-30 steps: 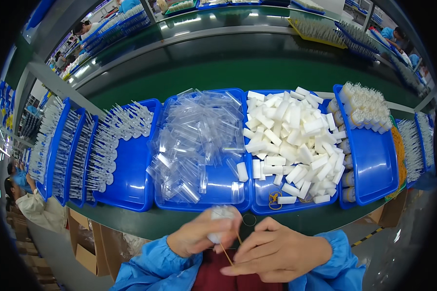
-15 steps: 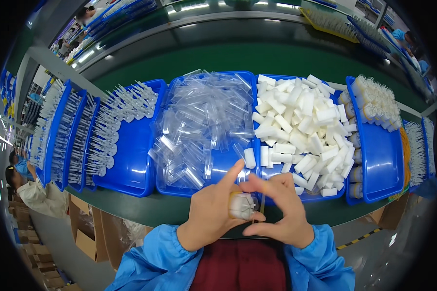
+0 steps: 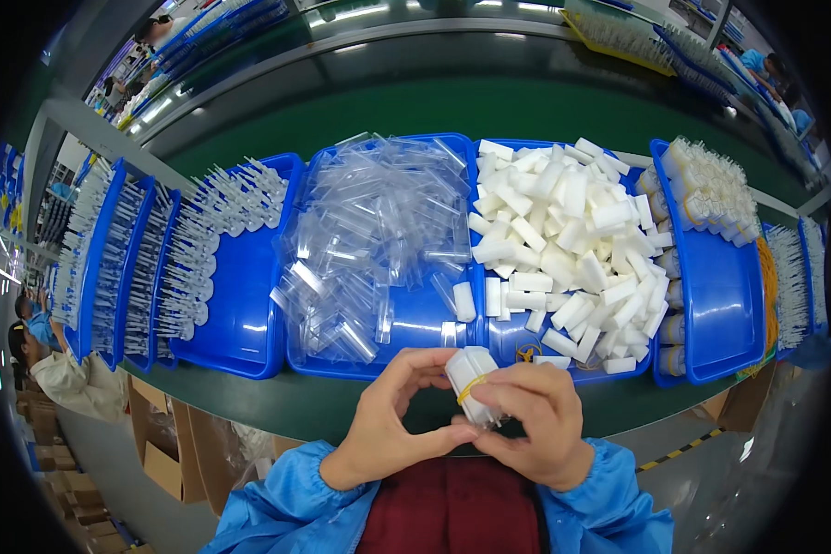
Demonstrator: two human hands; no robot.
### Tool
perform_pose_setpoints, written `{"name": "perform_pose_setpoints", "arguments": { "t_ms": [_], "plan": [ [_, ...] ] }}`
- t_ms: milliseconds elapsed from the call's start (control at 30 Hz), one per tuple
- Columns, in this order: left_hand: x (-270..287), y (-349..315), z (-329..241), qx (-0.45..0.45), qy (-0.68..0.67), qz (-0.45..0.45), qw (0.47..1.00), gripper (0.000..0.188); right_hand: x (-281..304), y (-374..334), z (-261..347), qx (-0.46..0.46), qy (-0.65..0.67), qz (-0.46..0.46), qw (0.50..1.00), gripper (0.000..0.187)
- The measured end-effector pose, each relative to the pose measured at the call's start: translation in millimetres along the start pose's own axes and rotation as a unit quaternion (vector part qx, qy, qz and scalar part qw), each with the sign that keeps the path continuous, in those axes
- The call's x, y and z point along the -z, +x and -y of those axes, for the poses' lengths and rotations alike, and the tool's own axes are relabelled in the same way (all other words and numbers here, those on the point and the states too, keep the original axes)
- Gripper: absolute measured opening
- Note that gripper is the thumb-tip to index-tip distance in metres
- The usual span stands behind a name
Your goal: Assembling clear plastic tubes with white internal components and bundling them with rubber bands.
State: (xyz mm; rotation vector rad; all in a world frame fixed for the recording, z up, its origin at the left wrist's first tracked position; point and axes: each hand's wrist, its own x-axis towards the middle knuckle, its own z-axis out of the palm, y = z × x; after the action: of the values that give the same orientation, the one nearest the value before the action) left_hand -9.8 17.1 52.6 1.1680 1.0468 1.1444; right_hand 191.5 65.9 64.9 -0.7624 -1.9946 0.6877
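I have the left hand (image 3: 388,420) and right hand (image 3: 543,415) clamped on the bundle (image 3: 471,363), in front of the trays (image 3: 415,309). Done: yellow band (image 3: 472,387) around it. Outstanding, I judge: loose blocks (image 3: 572,198), clear sleeves (image 3: 379,212).

Counted from where I stand: one left hand (image 3: 383,415), one right hand (image 3: 540,411), one white bundle (image 3: 471,365), one sleeve tray (image 3: 415,309) and one block tray (image 3: 503,340). Clear sleeves (image 3: 388,222) and white blocks (image 3: 535,235) run to dozens each — exact totals unobtainable, pieces overlapping.
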Motion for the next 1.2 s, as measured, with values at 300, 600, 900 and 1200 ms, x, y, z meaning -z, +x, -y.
{"name": "perform_pose_setpoints", "arguments": {
  "t_ms": [300, 600, 900, 1200],
  "plan": [
    [8, -3, -7, -0.08, 0.17, 0.07, 0.98, 0.078, 37, -1, -7, -0.164, 0.166, 0.185, 0.955, 0.079],
    [2, -1, 25, -0.031, -0.011, -0.007, 0.999, 0.076, 12, -2, -20, -0.295, 0.34, 0.107, 0.887, 0.076],
    [2, -1, 17, -0.008, -0.025, -0.005, 1.0, 0.086, 16, -17, -23, -0.272, 0.317, 0.124, 0.9, 0.08],
    [17, 1, 4, -0.045, 0.099, 0.068, 0.992, 0.086, 32, -10, -5, -0.217, 0.215, 0.176, 0.936, 0.079]
  ]
}}
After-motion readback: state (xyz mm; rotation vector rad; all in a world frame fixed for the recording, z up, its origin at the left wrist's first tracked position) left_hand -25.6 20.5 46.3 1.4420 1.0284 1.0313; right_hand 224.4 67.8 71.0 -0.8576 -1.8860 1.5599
